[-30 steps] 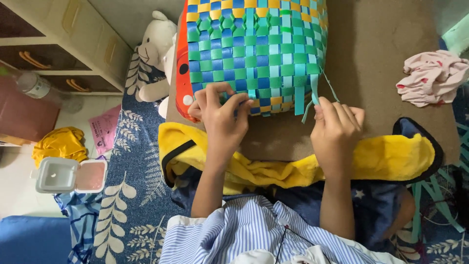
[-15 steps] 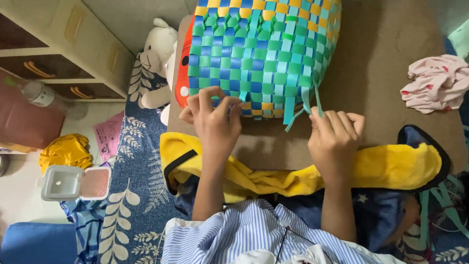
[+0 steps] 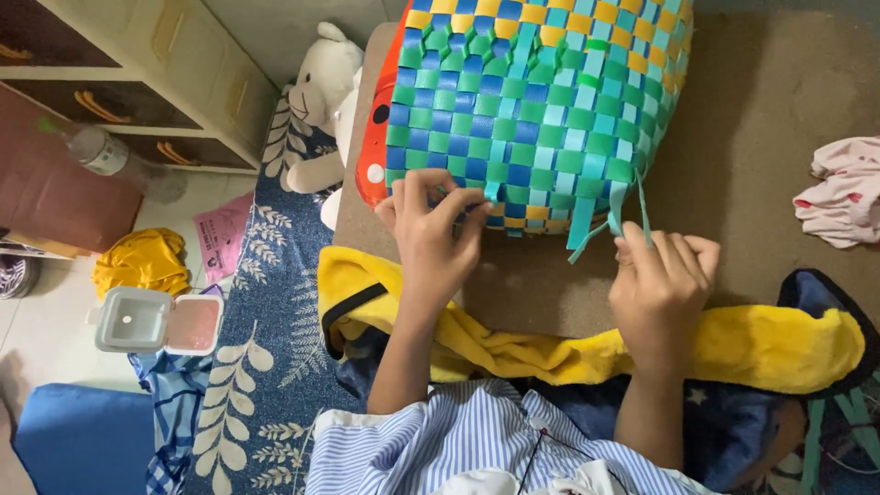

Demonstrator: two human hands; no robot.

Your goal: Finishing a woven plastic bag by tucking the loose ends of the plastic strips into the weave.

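Observation:
A woven basket (image 3: 541, 101) of green, blue and yellow plastic strips lies on its side on a brown surface (image 3: 770, 156). My left hand (image 3: 431, 234) presses on its lower edge, fingers curled around a woven strip. My right hand (image 3: 662, 280) pinches loose teal strip ends (image 3: 610, 225) that hang from the basket's lower right corner. A yellow plush cloth (image 3: 761, 344) lies across my lap below both hands.
A white plush toy (image 3: 321, 92) and a red cushion (image 3: 376, 156) sit left of the basket. A pink cloth (image 3: 848, 192) lies at right. On the floor at left are a small open box (image 3: 160, 321), a yellow cloth (image 3: 142, 261), a bottle (image 3: 110, 156) and drawers (image 3: 137, 82).
The basket has shifted slightly up and right in view. My right hand has moved up to the loose teal strips and taken hold of them. My left hand stays on the basket's edge.

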